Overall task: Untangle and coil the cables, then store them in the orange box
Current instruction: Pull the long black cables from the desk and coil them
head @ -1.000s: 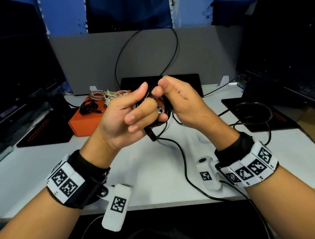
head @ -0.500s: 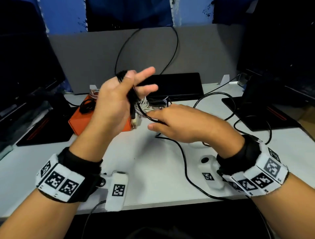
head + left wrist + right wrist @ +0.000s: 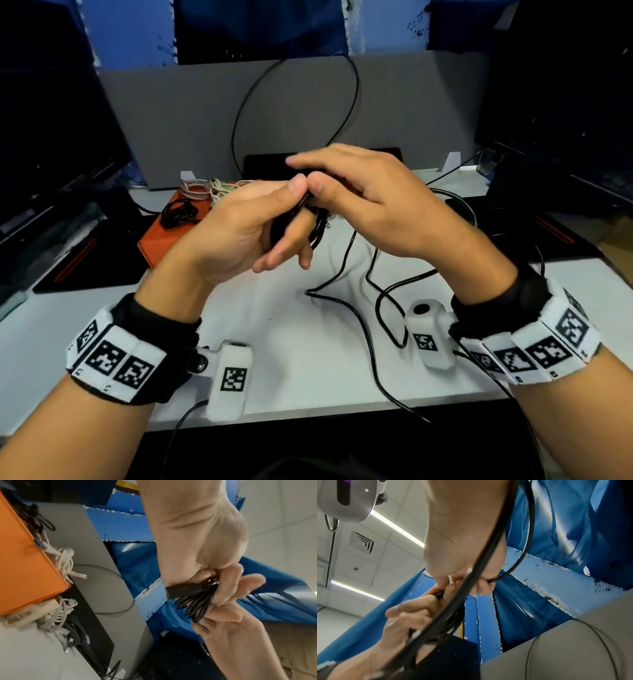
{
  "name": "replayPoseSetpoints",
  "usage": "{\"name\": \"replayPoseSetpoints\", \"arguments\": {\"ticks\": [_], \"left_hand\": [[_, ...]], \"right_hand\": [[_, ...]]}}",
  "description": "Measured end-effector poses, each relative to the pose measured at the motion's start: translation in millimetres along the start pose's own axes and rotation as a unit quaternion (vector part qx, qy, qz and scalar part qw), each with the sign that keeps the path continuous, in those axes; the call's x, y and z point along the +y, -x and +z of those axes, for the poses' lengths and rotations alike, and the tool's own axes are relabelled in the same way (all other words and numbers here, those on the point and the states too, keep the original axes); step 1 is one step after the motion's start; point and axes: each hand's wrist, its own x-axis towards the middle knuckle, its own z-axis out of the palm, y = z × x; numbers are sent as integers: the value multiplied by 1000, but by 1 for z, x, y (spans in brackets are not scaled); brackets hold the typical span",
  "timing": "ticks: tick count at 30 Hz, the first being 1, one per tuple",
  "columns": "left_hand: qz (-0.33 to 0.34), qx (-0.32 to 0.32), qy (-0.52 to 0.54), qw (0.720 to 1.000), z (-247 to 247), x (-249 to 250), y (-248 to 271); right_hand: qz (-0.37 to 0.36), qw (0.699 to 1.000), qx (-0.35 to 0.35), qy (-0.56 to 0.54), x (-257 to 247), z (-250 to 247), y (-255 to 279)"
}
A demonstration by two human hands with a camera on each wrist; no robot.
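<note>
Since half a second ago my hands have come back together at frame centre. In the upper left the orange box (image 3: 161, 236) carries a black coil (image 3: 180, 214) and pale cables (image 3: 205, 186). My left hand (image 3: 239, 233) grips the black cable (image 3: 317, 226) loops; my right hand (image 3: 370, 205) seems to pinch the same bundle, loose end trailing over the desk (image 3: 308, 359).

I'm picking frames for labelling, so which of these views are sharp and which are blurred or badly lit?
Head view: evenly lit, mostly sharp, soft shadows on the desk; right hand fingertips slightly smeared; edges bowed by the wide lens. Left wrist view: black cable coil sharp, white cables beside the orange box blurred. Right wrist view: ceiling lights glare, the near cable streaked.
</note>
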Motion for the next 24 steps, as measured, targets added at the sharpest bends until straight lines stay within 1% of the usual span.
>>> {"name": "replayPoseSetpoints", "arguments": {"ticks": [2,4,6,7,10,11,15,17,20,23,24], "left_hand": [[1,-6,70,998,0,-3,0],[-7,-27,139,990,1,-6,-1],[-6,-28,193,981,7,-9,-2],[-3,-22,216,976,13,-11,-4],[-2,-7,278,961,27,-16,-8],[-4,-9,298,955,29,-17,-8],[4,-57,351,935,24,-14,-8],[8,-40,362,931,24,-12,-9],[12,-7,395,918,27,-13,-12],[32,17,437,899,22,-12,-12],[50,42,442,895,19,-9,-13]], "right_hand": [[-6,1000,18,-4,1,6,0],[17,999,24,-13,5,10,-2],[25,999,25,-30,9,11,-3],[27,998,21,-49,12,11,-3],[68,989,-9,-131,17,11,-1],[73,987,-8,-143,18,12,0],[49,988,1,-144,19,15,-1],[47,989,8,-138,18,15,-3],[60,988,15,-144,21,16,-4],[78,983,-10,-167,25,20,-4],[89,981,-18,-174,26,20,-5]]}}
